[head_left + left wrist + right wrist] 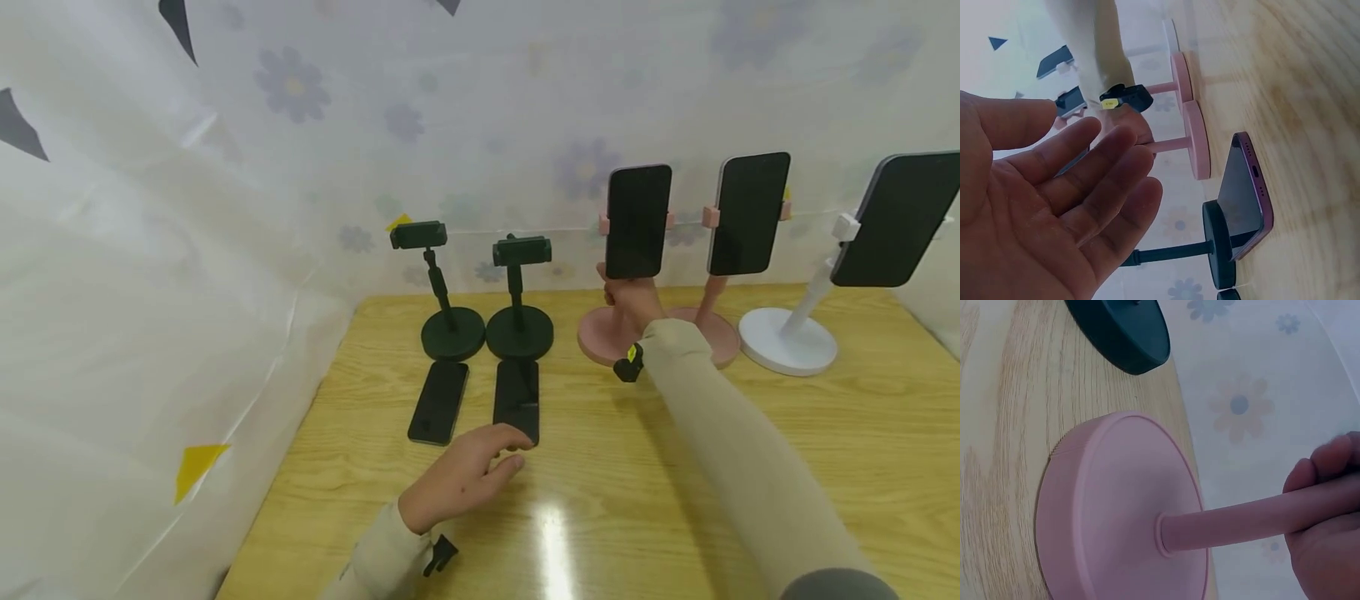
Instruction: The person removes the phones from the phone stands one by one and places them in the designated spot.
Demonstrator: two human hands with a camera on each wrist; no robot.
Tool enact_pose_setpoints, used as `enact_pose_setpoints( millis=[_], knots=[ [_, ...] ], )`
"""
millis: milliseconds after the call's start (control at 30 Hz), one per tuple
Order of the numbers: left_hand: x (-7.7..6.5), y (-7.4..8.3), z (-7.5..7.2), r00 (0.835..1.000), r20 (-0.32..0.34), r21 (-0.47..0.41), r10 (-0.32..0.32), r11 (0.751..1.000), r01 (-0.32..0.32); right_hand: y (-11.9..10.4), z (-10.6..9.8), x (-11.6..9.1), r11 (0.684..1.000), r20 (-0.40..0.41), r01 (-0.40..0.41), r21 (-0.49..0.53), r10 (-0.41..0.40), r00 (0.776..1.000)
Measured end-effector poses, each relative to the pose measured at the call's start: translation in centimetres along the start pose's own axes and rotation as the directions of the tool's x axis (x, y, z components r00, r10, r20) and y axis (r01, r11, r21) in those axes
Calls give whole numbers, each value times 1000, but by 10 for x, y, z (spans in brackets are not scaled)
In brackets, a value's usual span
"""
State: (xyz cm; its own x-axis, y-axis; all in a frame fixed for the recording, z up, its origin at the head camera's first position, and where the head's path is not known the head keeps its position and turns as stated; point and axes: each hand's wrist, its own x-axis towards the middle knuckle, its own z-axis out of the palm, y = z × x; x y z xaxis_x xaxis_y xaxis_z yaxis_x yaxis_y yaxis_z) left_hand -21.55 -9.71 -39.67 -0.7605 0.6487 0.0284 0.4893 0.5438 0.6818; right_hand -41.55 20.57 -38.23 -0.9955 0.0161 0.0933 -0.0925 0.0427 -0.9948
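My right hand (633, 302) grips the upright pole (1241, 519) of a pink phone stand, whose round base (1129, 506) rests on the table. That stand's clamp holds a dark-screened phone (638, 222) upright, above my hand. My left hand (468, 475) hovers over the table with relaxed fingers and holds nothing; in the left wrist view its palm (1022, 231) shows. Nearest to it lies a black phone (516, 392), its near end partly behind the fingertips in the head view. A second phone (438, 402) lies flat to the left of that one.
Behind the flat phones stand two dark green phone stands (453, 333) (520, 333) with bare clamps. Right of my right hand, another pink stand (716, 333) and a white stand (787, 342) each hold a phone. A flower-patterned sheet (300, 183) hangs behind the wooden table (600, 500).
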Motion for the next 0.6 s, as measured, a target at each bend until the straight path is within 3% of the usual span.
enact_pose_setpoints(
  millis=[233,600],
  knots=[
    [0,-3,2,1000,2,7,-7,1000,7,-1,8,5,999,-50,8,-53,-10,999],
    [3,-3,5,1000,5,-1,2,1000,-2,12,6,2,979,-66,203,-12,-203,977]
  ],
)
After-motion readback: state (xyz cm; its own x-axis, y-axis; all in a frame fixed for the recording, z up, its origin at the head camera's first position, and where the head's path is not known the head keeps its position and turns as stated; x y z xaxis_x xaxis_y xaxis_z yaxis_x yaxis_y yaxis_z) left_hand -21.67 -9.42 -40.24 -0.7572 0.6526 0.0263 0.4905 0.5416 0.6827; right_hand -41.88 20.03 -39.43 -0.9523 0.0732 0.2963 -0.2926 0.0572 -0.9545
